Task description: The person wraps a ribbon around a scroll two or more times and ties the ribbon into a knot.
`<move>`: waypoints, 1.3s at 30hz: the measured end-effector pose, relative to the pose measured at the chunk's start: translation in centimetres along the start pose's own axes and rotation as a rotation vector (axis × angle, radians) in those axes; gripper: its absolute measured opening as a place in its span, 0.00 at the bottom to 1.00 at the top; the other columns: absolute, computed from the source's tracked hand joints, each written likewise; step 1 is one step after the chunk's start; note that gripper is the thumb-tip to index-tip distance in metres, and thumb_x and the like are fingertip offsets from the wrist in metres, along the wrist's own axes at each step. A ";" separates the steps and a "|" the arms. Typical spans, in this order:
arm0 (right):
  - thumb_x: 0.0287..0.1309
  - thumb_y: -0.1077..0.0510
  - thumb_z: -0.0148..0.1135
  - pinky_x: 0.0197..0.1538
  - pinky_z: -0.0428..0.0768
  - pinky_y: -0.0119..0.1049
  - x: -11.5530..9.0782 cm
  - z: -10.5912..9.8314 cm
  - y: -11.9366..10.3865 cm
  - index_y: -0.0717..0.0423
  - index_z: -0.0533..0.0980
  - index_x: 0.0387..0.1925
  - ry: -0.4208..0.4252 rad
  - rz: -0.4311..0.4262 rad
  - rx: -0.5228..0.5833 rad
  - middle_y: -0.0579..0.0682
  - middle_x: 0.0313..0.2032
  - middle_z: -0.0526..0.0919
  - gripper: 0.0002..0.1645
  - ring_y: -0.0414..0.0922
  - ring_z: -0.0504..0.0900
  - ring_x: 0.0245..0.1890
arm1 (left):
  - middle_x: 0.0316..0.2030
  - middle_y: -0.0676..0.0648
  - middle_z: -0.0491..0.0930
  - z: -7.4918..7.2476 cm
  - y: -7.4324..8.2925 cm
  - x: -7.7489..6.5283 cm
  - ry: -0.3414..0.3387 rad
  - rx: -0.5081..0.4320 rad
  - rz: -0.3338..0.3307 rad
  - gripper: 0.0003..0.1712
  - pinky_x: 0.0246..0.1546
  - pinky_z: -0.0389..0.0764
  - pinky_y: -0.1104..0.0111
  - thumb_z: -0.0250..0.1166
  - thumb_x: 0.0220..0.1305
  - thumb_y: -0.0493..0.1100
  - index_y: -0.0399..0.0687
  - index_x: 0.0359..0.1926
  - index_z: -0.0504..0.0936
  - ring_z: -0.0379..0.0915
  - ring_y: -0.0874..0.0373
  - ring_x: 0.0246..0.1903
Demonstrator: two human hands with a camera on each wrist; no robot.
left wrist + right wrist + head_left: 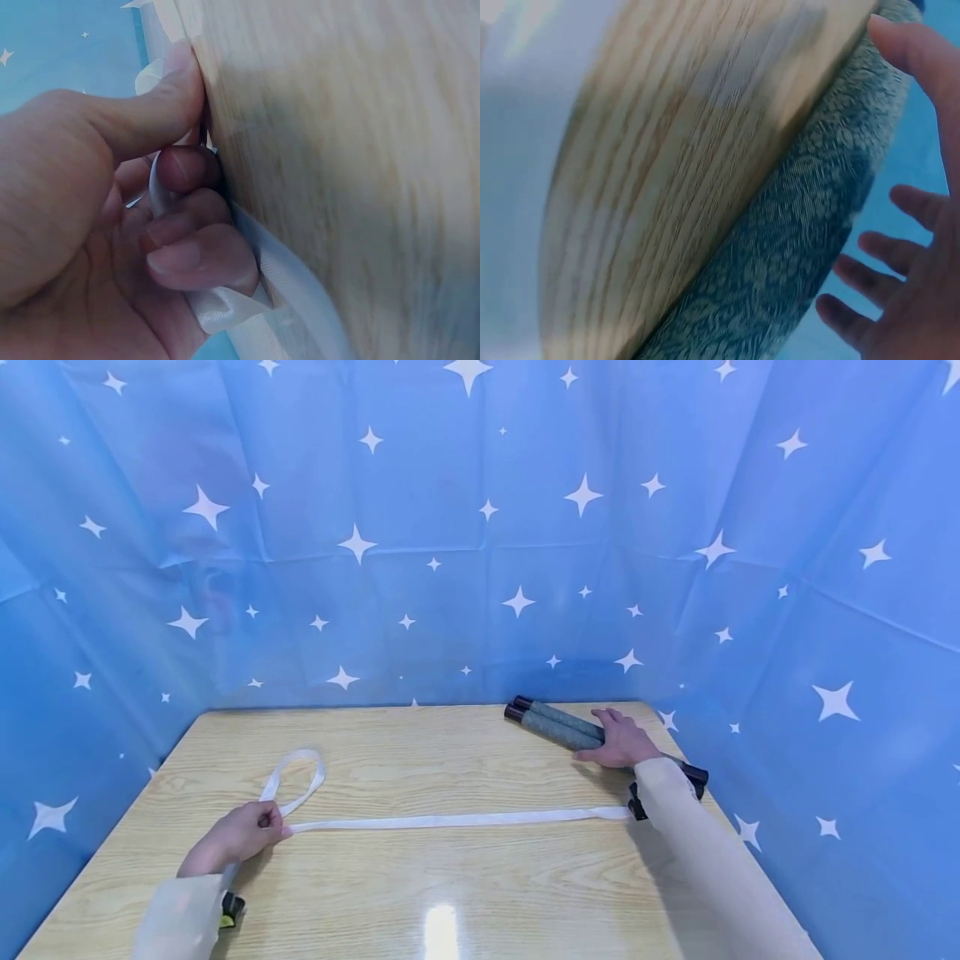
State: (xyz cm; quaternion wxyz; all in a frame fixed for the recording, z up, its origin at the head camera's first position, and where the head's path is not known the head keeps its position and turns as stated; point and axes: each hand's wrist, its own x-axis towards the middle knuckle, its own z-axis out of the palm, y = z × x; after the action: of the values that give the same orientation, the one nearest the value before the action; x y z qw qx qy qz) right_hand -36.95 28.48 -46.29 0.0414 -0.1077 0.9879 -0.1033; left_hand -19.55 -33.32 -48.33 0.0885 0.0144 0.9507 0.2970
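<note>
A white ribbon runs nearly straight across the table, with a loop at its left end. My left hand pinches the ribbon just below this loop, low against the wood. In the left wrist view, the ribbon passes among my curled fingers. My right hand lies over a double-rolled scroll with grey-green patterned backing and dark rod ends. Its fingers are spread and loosely bent in the right wrist view, beside the patterned roll; whether they touch it I cannot tell. The ribbon's right end is hidden by the right wrist.
The scroll slants across the back right of the light wooden table, its lower end near the right edge. A blue curtain with white stars stands along the back and both sides. Black straps with small devices sit on both wrists.
</note>
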 end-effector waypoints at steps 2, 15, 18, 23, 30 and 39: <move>0.50 0.26 0.64 0.59 0.62 0.68 0.7 0.2 -0.3 0.62 0.53 0.76 -0.020 0.007 -0.012 0.71 0.72 0.52 0.66 0.72 0.55 0.66 | 0.25 0.49 0.69 -0.1 0.0 0.0 0.003 0.003 -0.001 0.12 0.28 0.65 0.65 0.64 0.66 0.45 0.46 0.29 0.72 0.63 0.55 0.24; 0.60 0.37 0.62 0.54 0.72 0.61 2.3 1.0 -0.9 0.67 0.58 0.72 -0.067 -0.022 -0.066 0.70 0.60 0.73 0.52 0.65 0.74 0.55 | 0.25 0.49 0.69 0.1 -0.1 0.0 0.020 0.002 -0.027 0.13 0.28 0.65 0.65 0.65 0.66 0.46 0.46 0.30 0.73 0.63 0.55 0.25; 0.60 0.38 0.63 0.53 0.73 0.60 2.3 1.0 -1.0 0.68 0.60 0.70 -0.055 -0.046 -0.076 0.69 0.57 0.75 0.50 0.63 0.76 0.54 | 0.25 0.49 0.69 0.2 -0.1 0.0 0.022 0.006 -0.018 0.13 0.29 0.65 0.65 0.65 0.66 0.46 0.47 0.30 0.72 0.63 0.55 0.25; 0.59 0.36 0.63 0.51 0.75 0.59 2.3 1.1 -0.9 0.68 0.62 0.69 -0.049 -0.070 -0.105 0.67 0.55 0.77 0.50 0.61 0.78 0.51 | 0.25 0.49 0.68 0.2 -0.1 -0.1 0.023 0.000 -0.012 0.12 0.28 0.64 0.65 0.65 0.66 0.46 0.46 0.30 0.73 0.62 0.55 0.24; 0.58 0.35 0.64 0.48 0.77 0.57 2.0 0.8 -0.7 0.67 0.66 0.65 -0.016 -0.099 -0.120 0.64 0.51 0.79 0.48 0.59 0.79 0.48 | 0.25 0.49 0.68 0.3 0.1 -0.2 0.023 -0.002 -0.021 0.12 0.28 0.64 0.65 0.65 0.67 0.46 0.46 0.30 0.73 0.62 0.55 0.24; 0.58 0.34 0.63 0.46 0.77 0.56 1.4 -1.3 -1.3 0.71 0.65 0.66 0.009 -0.105 -0.128 0.65 0.51 0.79 0.51 0.58 0.80 0.46 | 0.25 0.49 0.68 0.3 0.0 -0.2 0.027 0.021 -0.028 0.12 0.28 0.64 0.65 0.64 0.67 0.46 0.47 0.30 0.73 0.63 0.55 0.25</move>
State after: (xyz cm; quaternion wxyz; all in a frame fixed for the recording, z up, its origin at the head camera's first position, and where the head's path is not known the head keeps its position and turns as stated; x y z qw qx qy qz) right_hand -38.21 27.17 -44.81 0.0243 -0.1615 0.9857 -0.0426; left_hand -19.31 -33.13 -48.54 0.0796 -0.0020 0.9549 0.2859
